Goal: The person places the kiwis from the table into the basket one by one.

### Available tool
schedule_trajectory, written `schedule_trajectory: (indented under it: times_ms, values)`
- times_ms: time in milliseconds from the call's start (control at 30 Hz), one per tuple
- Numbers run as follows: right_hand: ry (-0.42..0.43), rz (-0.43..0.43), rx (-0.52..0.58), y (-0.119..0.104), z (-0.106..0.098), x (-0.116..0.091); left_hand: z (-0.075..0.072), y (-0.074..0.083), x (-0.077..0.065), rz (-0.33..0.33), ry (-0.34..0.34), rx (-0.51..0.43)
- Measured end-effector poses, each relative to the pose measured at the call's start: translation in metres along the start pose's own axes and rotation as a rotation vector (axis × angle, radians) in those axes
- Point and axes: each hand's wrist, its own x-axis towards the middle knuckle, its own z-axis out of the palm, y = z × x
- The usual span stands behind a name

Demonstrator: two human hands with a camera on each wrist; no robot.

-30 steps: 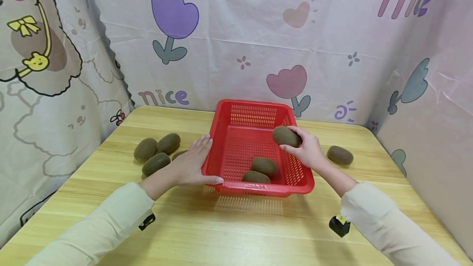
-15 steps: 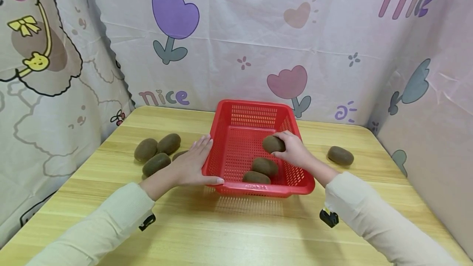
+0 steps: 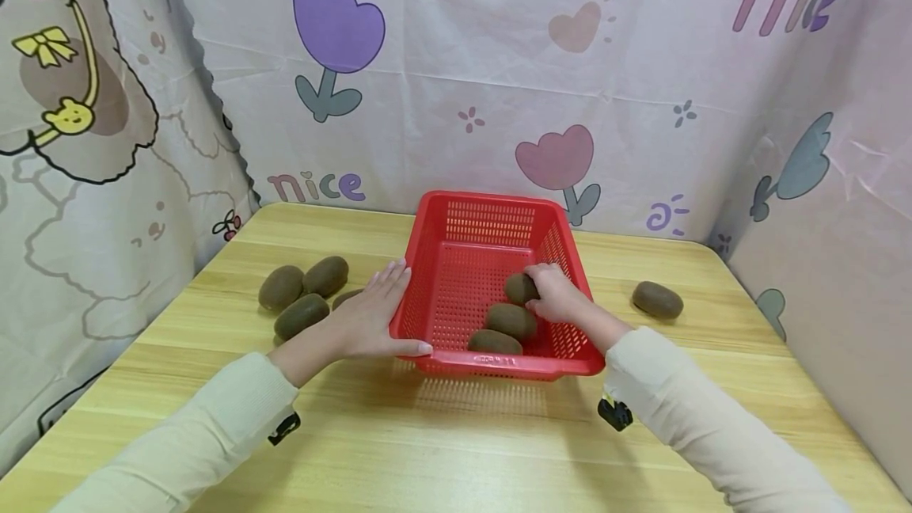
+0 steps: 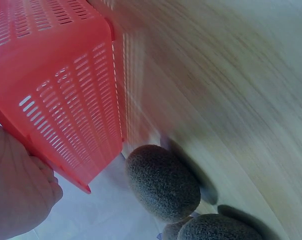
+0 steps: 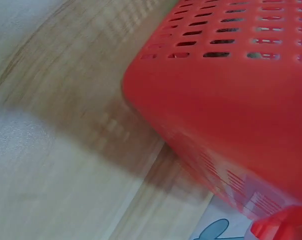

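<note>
My right hand [image 3: 559, 295] reaches over the right rim of a red plastic basket [image 3: 466, 264] and grips a brown kiwi [image 3: 520, 289] low inside it, the fingers covering its right end. Two more kiwis, a middle one [image 3: 511, 322] and a front one [image 3: 495, 341], lie just in front of it on the basket floor. My left hand [image 3: 366, 323] rests on the left front corner of the basket with fingers straight and thumb along the front rim. In the right wrist view the basket's outer wall [image 5: 216, 110] hides the right hand and its kiwi.
Left of the basket several kiwis [image 3: 281, 288] lie together on the wooden table [image 3: 456, 450], one partly hidden behind the left hand. A single kiwi [image 3: 657, 300] sits to the right. A printed cloth [image 3: 442, 38] hangs behind the table and along both sides.
My right hand has carried the kiwi left and down from the basket's right rim, to beside the two kiwis inside. The left hand and the basket have stayed in place.
</note>
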Motion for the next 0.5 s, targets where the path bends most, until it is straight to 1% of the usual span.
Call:
schedule_trajectory:
  times_ms: [133,267,367,500]
  values:
    - [-0.043,0.012,-0.045,0.000,0.003,0.001,0.000,0.000,0.000,0.000,0.002,-0.006]
    - [-0.068,0.047,-0.035,-0.001,0.002,0.000,0.001,-0.001,0.000,-0.001,-0.001,-0.008]
    - [-0.038,0.041,-0.004,-0.003,-0.002,0.000,0.001,-0.001,0.000,-0.004,-0.002,-0.009]
    - [0.046,0.039,0.056,-0.006,-0.011,-0.001,0.001,0.000,0.000,-0.004,0.001,-0.010]
